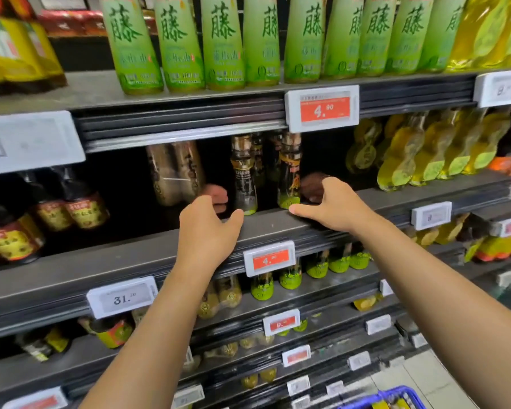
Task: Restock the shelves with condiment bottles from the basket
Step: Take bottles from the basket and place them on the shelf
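Just beside hands (210,228), two bottles (244,178)

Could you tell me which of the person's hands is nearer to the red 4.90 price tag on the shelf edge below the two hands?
Left. The left hand sits just above and left of the price tag; the right hand is farther off, up and to its right.

Both bare arms stretch forward and up from the lower corners, converging toward the middle. The left hand (207,228) is raised, thumb splayed to the right, fingers curled forward out of clear sight. The right hand (334,205) spreads wide, thumb pointing left, fingers arched forward; neither visibly grips anything.
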Demonstrator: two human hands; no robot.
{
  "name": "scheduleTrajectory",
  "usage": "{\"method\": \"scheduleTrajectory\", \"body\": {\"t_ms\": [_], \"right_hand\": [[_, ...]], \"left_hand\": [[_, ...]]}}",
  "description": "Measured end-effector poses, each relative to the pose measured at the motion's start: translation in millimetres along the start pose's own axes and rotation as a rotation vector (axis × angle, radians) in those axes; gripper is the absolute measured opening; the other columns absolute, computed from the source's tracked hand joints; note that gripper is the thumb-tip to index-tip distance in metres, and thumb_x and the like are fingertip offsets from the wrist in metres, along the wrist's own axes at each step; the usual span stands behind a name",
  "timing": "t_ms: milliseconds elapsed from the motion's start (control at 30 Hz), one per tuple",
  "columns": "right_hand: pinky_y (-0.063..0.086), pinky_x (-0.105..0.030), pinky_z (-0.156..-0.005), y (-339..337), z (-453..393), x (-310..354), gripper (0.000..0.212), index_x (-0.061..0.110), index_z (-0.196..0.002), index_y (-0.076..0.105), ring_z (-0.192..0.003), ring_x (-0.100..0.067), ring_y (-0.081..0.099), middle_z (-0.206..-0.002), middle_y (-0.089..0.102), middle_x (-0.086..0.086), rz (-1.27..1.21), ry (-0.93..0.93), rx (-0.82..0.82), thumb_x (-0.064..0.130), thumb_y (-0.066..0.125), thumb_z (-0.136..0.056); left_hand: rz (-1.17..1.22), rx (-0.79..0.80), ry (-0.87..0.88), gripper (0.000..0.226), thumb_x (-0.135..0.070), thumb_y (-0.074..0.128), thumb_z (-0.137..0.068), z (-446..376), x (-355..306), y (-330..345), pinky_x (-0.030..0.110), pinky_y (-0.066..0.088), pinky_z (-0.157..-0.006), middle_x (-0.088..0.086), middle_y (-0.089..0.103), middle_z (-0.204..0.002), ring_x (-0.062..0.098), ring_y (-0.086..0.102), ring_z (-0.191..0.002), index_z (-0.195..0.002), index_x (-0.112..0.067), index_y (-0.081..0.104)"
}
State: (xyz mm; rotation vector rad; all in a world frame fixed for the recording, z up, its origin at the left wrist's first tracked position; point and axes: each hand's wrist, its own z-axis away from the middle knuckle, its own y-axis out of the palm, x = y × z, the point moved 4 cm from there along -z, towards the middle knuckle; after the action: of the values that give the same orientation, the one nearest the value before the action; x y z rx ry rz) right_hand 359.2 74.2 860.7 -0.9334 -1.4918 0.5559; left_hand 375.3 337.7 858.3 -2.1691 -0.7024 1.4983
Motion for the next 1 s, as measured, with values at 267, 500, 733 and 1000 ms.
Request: {"method": "scheduleTrajectory", "body": {"t_ms": [267,500,733,1000], "right_hand": [[0.050,-0.024,-0.091,-9,96,-30,0.022,0.018,-0.110,0.066,-0.103,-0.008,0.058,-0.113,0.058,0.003,-0.030,-0.279,-0.392,0.020,0.070,-0.089],[0.053,-0.021,-0.083,57,225,-164,0.023,0.019,-0.104,0.063,-0.095,-0.001,0.060,-0.110,0.059,-0.007,-0.153,0.194,-0.304,0.006,0.073,-0.087],[0.053,-0.030,-0.078,136,358,-309,0.010,0.011,-0.091,0.067,-0.075,-0.018,0.064,-0.081,0.067,-0.001,-0.213,0.786,-0.002,0.004,0.072,-0.085],[0.045,-0.030,-0.079,190,479,-432,0.008,0.017,-0.091,0.066,-0.091,-0.027,0.065,-0.096,0.072,-0.010,-0.378,1.187,0.210,0.023,0.071,-0.090]], "left_hand": [[0.163,0.082,0.558,0.010,-0.011,0.069,-0.089,89,-21,2,0.022,0.047,-0.087,-0.009,0.065,-0.096,0.006,0.060,-0.092,-0.096,-0.017,0.067],[-0.058,0.130,0.627,0.009,-0.006,0.067,-0.085,146,5,68,0.050,-0.006,-0.123,-0.001,0.071,-0.094,0.021,0.068,-0.102,-0.084,-0.014,0.071],[-0.097,0.478,0.477,0.012,-0.005,0.065,-0.085,212,50,191,0.034,0.042,-0.099,0.002,0.066,-0.097,0.028,0.061,-0.093,-0.093,-0.015,0.066],[-0.389,1.286,-0.050,0.022,-0.018,0.068,-0.087,338,96,384,0.028,0.050,-0.078,0.003,0.071,-0.106,0.027,0.067,-0.097,-0.109,-0.017,0.067]]}}
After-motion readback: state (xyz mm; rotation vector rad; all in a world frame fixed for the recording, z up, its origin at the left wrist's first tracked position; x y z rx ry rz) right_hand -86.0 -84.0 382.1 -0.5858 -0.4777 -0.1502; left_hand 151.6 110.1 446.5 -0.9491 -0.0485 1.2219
